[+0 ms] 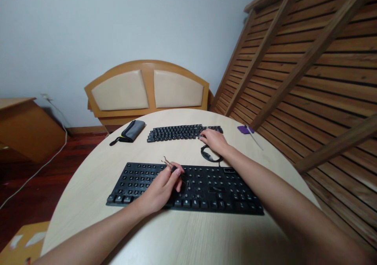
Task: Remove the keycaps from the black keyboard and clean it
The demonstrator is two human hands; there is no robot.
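On the table lies a black keyboard (206,210) with most of its keycaps off; caps still sit along its bottom row. Over its middle, my left hand (163,184) is closed around a keycap puller (167,162), whose two thin hooked wire prongs stick out past the fingers. Beyond the keyboard, loose black keycaps (175,132) stand in rows laid out like a keyboard. At the right part of these rows, my right hand (214,140) reaches down with fingers pinched on a keycap (201,136); its fingertips are partly hidden.
A coiled black cable (206,155) lies beneath my right wrist. A grey and black zip pouch (132,131) rests at the far left of the round table (188,239). A purple cloth (244,129) and a thin light stick (255,140) are at the right edge.
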